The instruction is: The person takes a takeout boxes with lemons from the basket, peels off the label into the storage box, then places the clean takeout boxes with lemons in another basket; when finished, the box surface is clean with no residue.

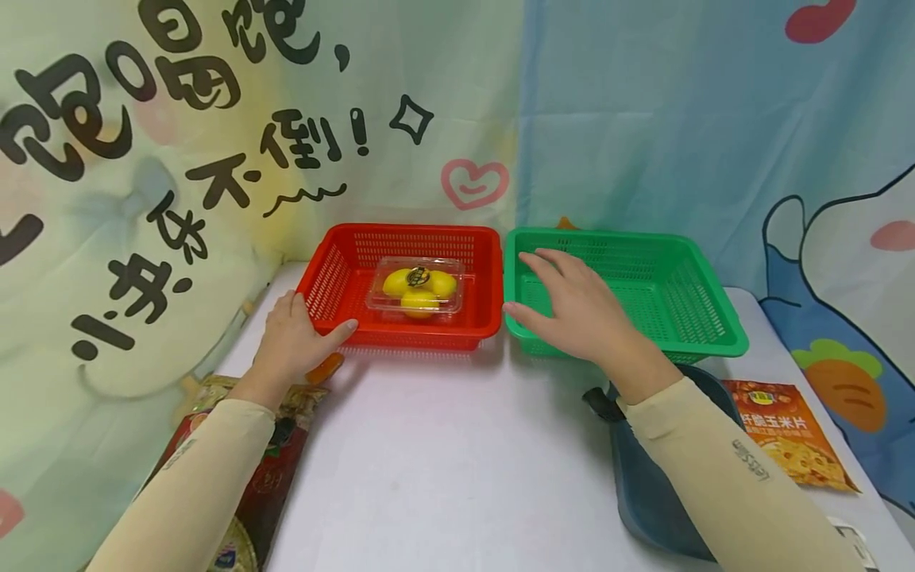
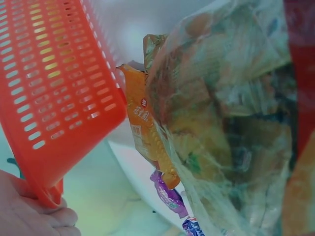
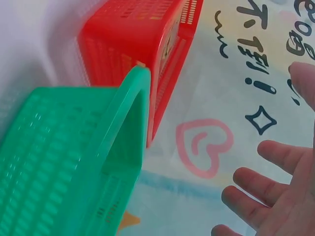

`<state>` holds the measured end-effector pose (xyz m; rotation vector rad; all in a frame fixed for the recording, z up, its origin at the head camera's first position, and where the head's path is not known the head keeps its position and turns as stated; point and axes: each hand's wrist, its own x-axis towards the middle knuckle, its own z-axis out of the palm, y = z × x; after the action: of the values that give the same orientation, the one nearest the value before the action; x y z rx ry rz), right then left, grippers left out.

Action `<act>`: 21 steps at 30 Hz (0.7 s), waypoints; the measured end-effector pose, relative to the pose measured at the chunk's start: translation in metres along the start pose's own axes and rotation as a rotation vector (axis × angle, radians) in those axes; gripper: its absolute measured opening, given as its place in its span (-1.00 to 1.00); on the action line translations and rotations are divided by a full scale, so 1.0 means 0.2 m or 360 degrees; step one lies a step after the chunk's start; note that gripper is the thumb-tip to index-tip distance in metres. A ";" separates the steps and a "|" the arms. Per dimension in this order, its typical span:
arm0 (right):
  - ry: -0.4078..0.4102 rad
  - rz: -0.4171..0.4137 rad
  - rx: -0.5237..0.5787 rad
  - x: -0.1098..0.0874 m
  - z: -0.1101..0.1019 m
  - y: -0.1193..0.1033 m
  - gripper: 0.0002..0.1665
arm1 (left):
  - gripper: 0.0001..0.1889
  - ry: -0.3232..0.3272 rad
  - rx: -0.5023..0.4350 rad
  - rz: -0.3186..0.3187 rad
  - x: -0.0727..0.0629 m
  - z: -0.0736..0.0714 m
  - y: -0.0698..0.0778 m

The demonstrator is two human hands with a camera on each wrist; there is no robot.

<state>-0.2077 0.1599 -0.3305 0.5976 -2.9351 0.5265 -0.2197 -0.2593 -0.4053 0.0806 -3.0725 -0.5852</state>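
My left hand (image 1: pixel 291 338) grips the left rim of a red plastic basket (image 1: pixel 400 338); in the left wrist view its fingers (image 2: pixel 61 216) curl at the basket's corner. Inside the basket lies a clear plastic box of lemons (image 1: pixel 417 287) with a dark round label. My right hand (image 1: pixel 575 306), fingers spread and holding nothing, hovers over the left side of a green plastic basket (image 1: pixel 643 349). In the right wrist view those fingers (image 3: pixel 261 206) appear apart from both baskets. The two baskets stand side by side.
Left, beneath my forearm, lie a dark red food bag (image 1: pixel 264 485) and a small orange packet (image 1: pixel 325 369). At right are a dark blue bin (image 1: pixel 654 492) with a black handle and an orange snack bag (image 1: pixel 786 429). A printed curtain (image 1: pixel 643 119) hangs behind the white table (image 1: pixel 429 461).
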 end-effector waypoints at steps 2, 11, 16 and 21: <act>-0.0010 0.0017 0.0038 0.03 0.01 -0.03 0.03 | 0.29 -0.0001 -0.0013 -0.0004 0.00 0.00 0.00; -0.0070 0.0081 0.0147 0.16 0.01 -0.12 0.03 | 0.27 0.0001 -0.0031 -0.0018 0.00 -0.01 0.01; -0.0113 0.0088 0.0187 0.22 0.02 -0.16 0.04 | 0.26 -0.0003 -0.0036 -0.0023 0.00 -0.02 0.01; -0.0132 0.0121 0.0224 0.27 0.05 -0.18 0.06 | 0.27 -0.0008 -0.0040 -0.0024 0.00 -0.01 0.01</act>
<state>-0.2433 0.1055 -0.3189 0.5367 -3.0277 0.7390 -0.2207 -0.2580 -0.4018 0.1020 -3.0712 -0.6259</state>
